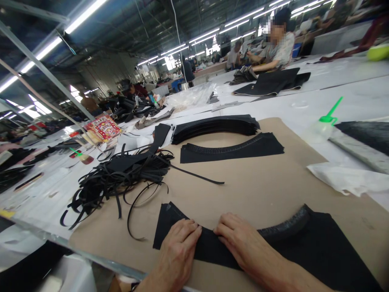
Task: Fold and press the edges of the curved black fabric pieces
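Observation:
A black panel of fabric or leather-like sheet (316, 239) with a concave curved edge lies on the brown board in front of me. Along its right side the curve carries a raised, folded-over dark strip. My left hand (181, 247) has its fingers bent and pressed together on the curved edge near the left end. A short way to the right, my right hand (240, 239) pinches the same edge, its thumb hidden. Farther back lies a similar black panel (243, 151) with a notched curved edge, just in front of a stack of curved black pieces (212, 126).
A tangled heap of black strips (127, 174) spreads over the left of the brown board (291, 178). Bottles with green spouts (325, 123) stand on the white table (349, 95). White cloth (349, 178) lies at right. A co-worker (278, 44) sits across the table.

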A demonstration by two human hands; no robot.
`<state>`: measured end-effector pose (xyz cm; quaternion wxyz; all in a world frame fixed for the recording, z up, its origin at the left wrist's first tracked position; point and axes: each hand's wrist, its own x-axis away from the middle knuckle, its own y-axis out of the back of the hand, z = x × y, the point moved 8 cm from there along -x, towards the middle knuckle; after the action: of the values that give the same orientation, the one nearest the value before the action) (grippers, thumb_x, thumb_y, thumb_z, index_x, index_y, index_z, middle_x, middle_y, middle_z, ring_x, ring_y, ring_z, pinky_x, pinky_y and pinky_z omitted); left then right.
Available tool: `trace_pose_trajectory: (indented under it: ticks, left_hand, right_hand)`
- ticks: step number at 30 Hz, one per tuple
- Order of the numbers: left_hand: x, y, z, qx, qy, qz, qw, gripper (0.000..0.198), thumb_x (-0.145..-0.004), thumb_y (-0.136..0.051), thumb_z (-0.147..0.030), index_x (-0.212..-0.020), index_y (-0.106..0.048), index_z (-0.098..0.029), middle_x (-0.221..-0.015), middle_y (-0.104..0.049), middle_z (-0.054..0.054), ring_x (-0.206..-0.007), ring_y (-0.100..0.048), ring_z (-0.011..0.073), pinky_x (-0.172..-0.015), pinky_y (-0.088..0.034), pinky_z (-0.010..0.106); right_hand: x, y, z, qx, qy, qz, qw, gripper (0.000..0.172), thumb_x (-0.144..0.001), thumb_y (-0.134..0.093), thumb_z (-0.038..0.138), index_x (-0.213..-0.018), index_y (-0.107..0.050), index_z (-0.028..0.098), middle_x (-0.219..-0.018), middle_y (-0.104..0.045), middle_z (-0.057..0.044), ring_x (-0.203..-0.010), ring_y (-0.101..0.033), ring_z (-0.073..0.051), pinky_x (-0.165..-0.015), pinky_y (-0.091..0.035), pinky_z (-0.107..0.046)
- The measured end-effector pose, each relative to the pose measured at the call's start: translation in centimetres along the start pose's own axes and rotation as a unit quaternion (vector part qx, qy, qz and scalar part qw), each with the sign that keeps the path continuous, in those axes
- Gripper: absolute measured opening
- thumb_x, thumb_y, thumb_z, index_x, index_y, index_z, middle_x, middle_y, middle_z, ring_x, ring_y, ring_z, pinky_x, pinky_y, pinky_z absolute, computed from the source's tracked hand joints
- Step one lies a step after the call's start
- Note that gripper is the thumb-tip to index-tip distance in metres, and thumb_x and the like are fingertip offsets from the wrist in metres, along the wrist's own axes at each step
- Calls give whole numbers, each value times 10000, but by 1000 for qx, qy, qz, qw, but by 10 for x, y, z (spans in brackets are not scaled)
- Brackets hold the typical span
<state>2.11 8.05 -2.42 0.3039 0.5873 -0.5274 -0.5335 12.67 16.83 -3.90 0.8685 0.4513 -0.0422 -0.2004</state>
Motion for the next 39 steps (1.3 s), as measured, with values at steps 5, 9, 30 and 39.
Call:
trace_pose_trajectory:
  ticks: [5, 9, 30, 39]
  left_hand:
    - [-17, -1, 6, 77, 119, -1, 990, 240, -865, -547, -97, -1055, -639, -212, -1040, -633, 63, -1013, -559, 219, -912, -482, 388]
    - [-36, -12, -1, 148, 164, 57, 974, 331, -769, -581, -21, -1010, -653, -235, -1034, -619, 31, -1001, -545, 204, -915, -452, 357]
    - [-47, -19, -14, 185, 177, 78, 963, 367, -741, -482, 41, -881, -706, -215, -890, -636, 19, -898, -563, 184, -802, -446, 292]
    - [-50, -24, -18, 182, 178, 81, 964, 473, -670, -419, 81, -875, -705, -235, -866, -625, 11, -884, -555, 182, -792, -448, 295]
  right_hand:
    - [-5, 7, 2, 54, 4, 12, 998, 165, -891, -510, 100, -936, -617, 217, -951, -609, -27, -889, -537, -213, -837, -354, -395]
    - [-8, 12, 1, 54, -9, 21, 998, 122, -873, -538, 122, -942, -604, 198, -954, -619, -34, -887, -554, -211, -872, -348, -401]
    - [3, 28, -19, -47, -74, 65, 994, 142, -780, -569, 124, -892, -606, 203, -894, -626, -19, -862, -552, -190, -802, -379, -312]
    - [8, 25, -23, -70, -36, 45, 996, 139, -790, -546, 79, -827, -580, 208, -867, -599, 2, -836, -546, -155, -774, -393, -268]
